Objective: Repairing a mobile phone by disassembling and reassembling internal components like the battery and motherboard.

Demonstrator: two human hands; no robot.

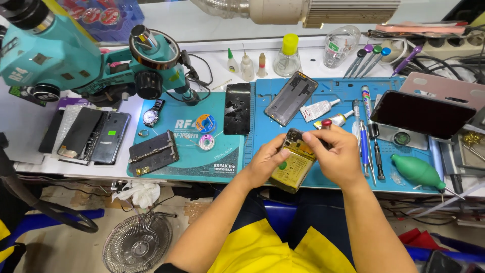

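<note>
1. Nearest to me, over the front edge of the table, my left hand (263, 164) cradles an opened phone (292, 163) from its left side, fingers clenched around the frame, thumb on the yellow battery face; the phone is tilted, its lower end hanging past the table edge above my lap.
2. My right hand (337, 155) meets it from the right; that grip is pinched at the phone's upper end, near the camera corner, though my fingers hide what exactly they press or pull.
3. I judge the step in hand to be work on the open phone's inner parts at that top corner; the next move calls for a steady hold from the left and fine, light fingertip force from the right, since the parts there look small.
4. Just beyond my right hand, on the blue mat (283, 93), lie a small glue tube (319, 109) and several pens and drivers; a green blower bulb (416, 171) sits towards the front right edge.
5. Further back on the mat lies a phone back cover (291, 98), and a dark screen panel (237, 108) beside it.
6. Towards the left edge stands a teal microscope (60, 60), with a wristwatch (151, 115) beneath it; small bottles (246, 64) line the far edge.
</note>
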